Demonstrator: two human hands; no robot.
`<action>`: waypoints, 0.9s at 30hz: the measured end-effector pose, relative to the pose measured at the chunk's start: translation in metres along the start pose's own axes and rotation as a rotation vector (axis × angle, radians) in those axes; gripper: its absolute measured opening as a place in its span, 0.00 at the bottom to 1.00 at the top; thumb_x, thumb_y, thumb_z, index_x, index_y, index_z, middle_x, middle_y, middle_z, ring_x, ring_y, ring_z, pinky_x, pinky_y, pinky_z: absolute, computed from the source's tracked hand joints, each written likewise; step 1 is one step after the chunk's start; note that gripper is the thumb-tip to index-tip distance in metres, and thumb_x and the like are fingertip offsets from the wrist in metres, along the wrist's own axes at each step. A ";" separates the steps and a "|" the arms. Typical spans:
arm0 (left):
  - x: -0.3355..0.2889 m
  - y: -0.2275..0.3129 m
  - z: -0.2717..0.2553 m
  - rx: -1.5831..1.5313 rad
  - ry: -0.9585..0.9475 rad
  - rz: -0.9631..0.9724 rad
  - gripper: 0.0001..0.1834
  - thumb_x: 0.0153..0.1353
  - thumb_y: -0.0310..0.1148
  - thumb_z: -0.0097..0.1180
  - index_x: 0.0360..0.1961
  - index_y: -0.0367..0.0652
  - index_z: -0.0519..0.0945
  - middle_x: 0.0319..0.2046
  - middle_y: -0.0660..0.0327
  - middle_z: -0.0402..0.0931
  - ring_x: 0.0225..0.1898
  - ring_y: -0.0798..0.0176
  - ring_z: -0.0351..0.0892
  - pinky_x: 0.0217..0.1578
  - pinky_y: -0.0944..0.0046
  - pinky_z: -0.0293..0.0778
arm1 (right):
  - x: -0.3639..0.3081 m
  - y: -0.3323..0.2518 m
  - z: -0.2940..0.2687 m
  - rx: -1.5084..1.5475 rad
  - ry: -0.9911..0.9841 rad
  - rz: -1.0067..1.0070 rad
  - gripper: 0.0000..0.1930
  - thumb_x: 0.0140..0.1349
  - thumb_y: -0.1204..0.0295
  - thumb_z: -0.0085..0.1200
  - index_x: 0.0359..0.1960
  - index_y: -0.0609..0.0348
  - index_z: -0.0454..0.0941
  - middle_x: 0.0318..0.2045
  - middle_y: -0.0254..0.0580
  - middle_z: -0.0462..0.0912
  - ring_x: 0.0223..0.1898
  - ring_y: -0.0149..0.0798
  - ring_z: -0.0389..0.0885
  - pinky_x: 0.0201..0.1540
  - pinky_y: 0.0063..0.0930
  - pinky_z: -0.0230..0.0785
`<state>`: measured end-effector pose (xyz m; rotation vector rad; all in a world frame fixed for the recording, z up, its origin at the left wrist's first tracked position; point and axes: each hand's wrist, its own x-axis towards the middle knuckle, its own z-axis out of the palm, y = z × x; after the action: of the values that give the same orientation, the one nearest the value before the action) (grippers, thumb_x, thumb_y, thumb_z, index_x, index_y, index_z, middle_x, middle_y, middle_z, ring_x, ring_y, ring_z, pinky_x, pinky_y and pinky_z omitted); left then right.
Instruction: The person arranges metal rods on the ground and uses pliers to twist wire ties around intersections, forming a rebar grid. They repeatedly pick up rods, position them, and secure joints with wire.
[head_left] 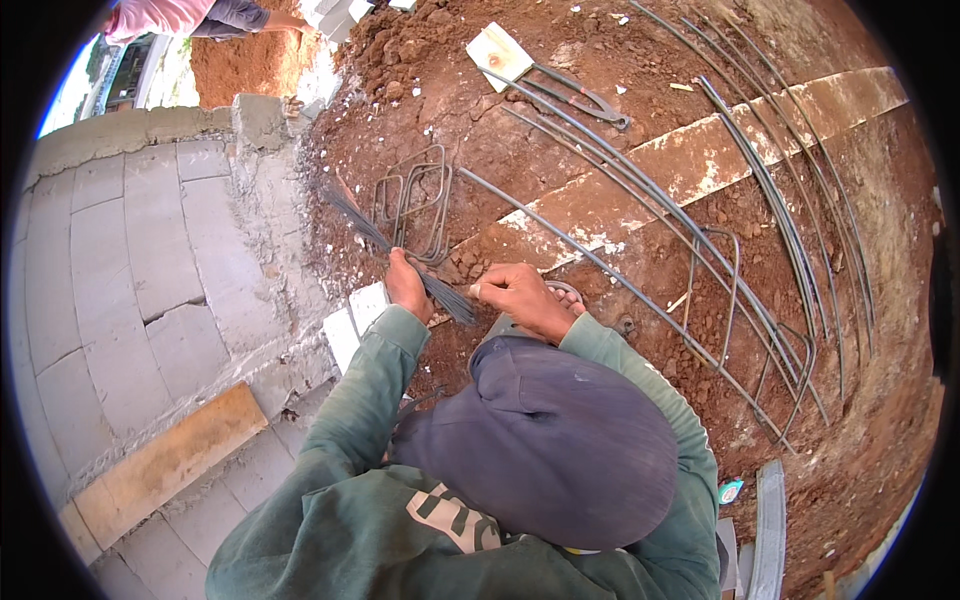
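Note:
My left hand [406, 285] is closed around a bundle of thin grey tie wire [364, 220]. The strands fan out above the fist, and their other ends [452, 299] come out below it. Close by those lower ends is my right hand [532, 298], thumb and fingers pinched together; what lies between them, if anything, is too small to make out. Several bent steel stirrups [442, 190] lie on the soil just beyond my left hand. Farther off, a pair of pincers [580, 93] rests beside a small square wood piece [500, 56].
Long steel rods [640, 188] stretch across the reddish soil at the right, crossing a board [690, 170]. Another bent stirrup [735, 285] leans among them. To the left stands a grey block wall [130, 260] with a plank [180, 455]. Another person [165, 18] is at the upper left.

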<state>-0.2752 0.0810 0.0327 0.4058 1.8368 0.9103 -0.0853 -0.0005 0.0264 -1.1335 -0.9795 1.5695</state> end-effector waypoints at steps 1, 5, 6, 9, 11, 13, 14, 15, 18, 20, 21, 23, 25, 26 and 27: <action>-0.003 0.001 0.000 0.018 0.036 -0.007 0.18 0.69 0.49 0.42 0.34 0.45 0.71 0.24 0.62 0.67 0.25 0.60 0.70 0.29 0.53 0.69 | -0.001 -0.003 0.000 -0.007 0.030 0.015 0.14 0.60 0.66 0.58 0.26 0.69 0.80 0.20 0.43 0.78 0.24 0.33 0.73 0.30 0.34 0.66; 0.003 -0.007 0.000 0.001 0.083 -0.036 0.16 0.68 0.47 0.42 0.31 0.47 0.69 0.22 0.64 0.66 0.23 0.60 0.68 0.27 0.55 0.68 | -0.007 -0.042 -0.026 -0.079 0.104 0.125 0.16 0.58 0.66 0.55 0.21 0.69 0.76 0.15 0.43 0.75 0.19 0.33 0.69 0.26 0.37 0.64; 0.011 -0.012 -0.006 -0.007 0.081 -0.055 0.16 0.68 0.47 0.41 0.33 0.46 0.70 0.24 0.63 0.67 0.24 0.59 0.69 0.28 0.53 0.70 | -0.010 -0.059 -0.044 -0.118 0.117 0.077 0.16 0.58 0.66 0.54 0.20 0.68 0.74 0.15 0.43 0.74 0.19 0.32 0.68 0.25 0.37 0.63; 0.053 -0.036 -0.028 0.021 0.152 -0.107 0.16 0.68 0.44 0.39 0.42 0.43 0.71 0.35 0.56 0.74 0.34 0.53 0.77 0.38 0.46 0.75 | -0.039 -0.124 -0.122 -0.322 0.166 0.054 0.17 0.58 0.66 0.52 0.17 0.67 0.69 0.13 0.40 0.69 0.18 0.28 0.63 0.23 0.36 0.58; 0.077 -0.054 -0.039 0.068 0.188 -0.153 0.30 0.69 0.50 0.38 0.57 0.34 0.71 0.53 0.48 0.73 0.51 0.48 0.78 0.53 0.42 0.72 | -0.078 -0.173 -0.180 -0.348 0.252 -0.054 0.17 0.59 0.67 0.49 0.16 0.65 0.66 0.12 0.33 0.63 0.18 0.25 0.57 0.21 0.33 0.52; 0.081 -0.051 -0.032 0.578 0.282 -0.215 0.39 0.70 0.58 0.35 0.63 0.29 0.67 0.58 0.47 0.71 0.58 0.46 0.73 0.59 0.45 0.67 | -0.130 -0.216 -0.226 -0.277 0.358 -0.031 0.16 0.62 0.69 0.47 0.15 0.58 0.68 0.14 0.25 0.63 0.19 0.22 0.57 0.23 0.26 0.51; 0.067 -0.050 -0.016 0.934 0.365 0.003 0.39 0.71 0.57 0.34 0.59 0.26 0.70 0.57 0.45 0.72 0.57 0.45 0.74 0.58 0.47 0.67 | -0.157 -0.231 -0.239 -0.199 0.448 -0.033 0.16 0.66 0.69 0.48 0.18 0.57 0.72 0.16 0.25 0.66 0.21 0.21 0.60 0.25 0.22 0.54; 0.041 -0.046 0.006 1.318 0.546 0.110 0.40 0.72 0.57 0.33 0.55 0.23 0.73 0.57 0.43 0.73 0.55 0.44 0.74 0.58 0.49 0.67 | -0.180 -0.237 -0.245 -0.129 0.549 -0.014 0.15 0.67 0.68 0.48 0.21 0.58 0.73 0.18 0.26 0.68 0.22 0.22 0.62 0.26 0.22 0.56; -0.061 0.017 0.107 1.089 -0.645 0.593 0.33 0.73 0.54 0.40 0.45 0.27 0.79 0.43 0.49 0.81 0.44 0.56 0.79 0.49 0.56 0.73 | -0.240 -0.234 -0.241 0.107 0.739 -0.177 0.14 0.71 0.67 0.48 0.27 0.59 0.76 0.24 0.29 0.73 0.25 0.23 0.68 0.28 0.20 0.61; -0.148 0.051 0.185 1.067 -1.390 0.463 0.31 0.74 0.54 0.39 0.46 0.31 0.80 0.41 0.54 0.83 0.43 0.66 0.79 0.48 0.59 0.73 | -0.260 -0.213 -0.225 0.269 0.816 -0.378 0.13 0.73 0.67 0.47 0.30 0.60 0.76 0.29 0.32 0.75 0.28 0.24 0.71 0.31 0.20 0.65; -0.196 0.059 0.214 1.118 -1.554 0.409 0.31 0.74 0.54 0.39 0.52 0.32 0.76 0.44 0.54 0.82 0.45 0.65 0.78 0.50 0.57 0.72 | -0.269 -0.202 -0.217 0.279 0.843 -0.433 0.13 0.73 0.68 0.47 0.32 0.62 0.77 0.31 0.35 0.75 0.29 0.25 0.73 0.33 0.20 0.67; -0.285 0.053 0.250 0.996 -1.765 0.289 0.33 0.74 0.54 0.39 0.63 0.33 0.65 0.49 0.53 0.80 0.49 0.61 0.77 0.52 0.55 0.71 | -0.284 -0.180 -0.194 0.122 0.908 -0.422 0.12 0.72 0.70 0.47 0.33 0.64 0.78 0.33 0.36 0.76 0.30 0.27 0.74 0.35 0.22 0.69; -0.357 0.031 0.278 0.835 -1.696 0.144 0.33 0.75 0.53 0.39 0.67 0.35 0.57 0.49 0.53 0.79 0.48 0.60 0.78 0.50 0.56 0.72 | -0.295 -0.158 -0.171 -0.179 1.010 -0.276 0.09 0.66 0.75 0.51 0.28 0.67 0.79 0.27 0.37 0.77 0.28 0.28 0.75 0.31 0.25 0.68; -0.385 0.018 0.291 0.756 -1.639 0.095 0.31 0.75 0.51 0.38 0.66 0.36 0.57 0.46 0.54 0.79 0.44 0.60 0.79 0.46 0.57 0.74 | -0.300 -0.146 -0.158 -0.329 1.058 -0.256 0.06 0.61 0.77 0.54 0.27 0.67 0.78 0.25 0.42 0.78 0.26 0.35 0.77 0.29 0.30 0.69; -0.407 0.006 0.299 0.727 -1.610 0.138 0.28 0.75 0.51 0.39 0.62 0.37 0.59 0.42 0.57 0.77 0.39 0.62 0.77 0.42 0.59 0.73 | -0.305 -0.134 -0.149 -0.454 1.084 -0.296 0.06 0.60 0.77 0.54 0.27 0.67 0.78 0.26 0.43 0.78 0.26 0.38 0.77 0.30 0.32 0.69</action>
<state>0.1690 -0.0522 0.2327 1.2482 0.5128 -0.1969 0.1304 -0.2506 0.1816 -1.7537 -0.6802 0.3281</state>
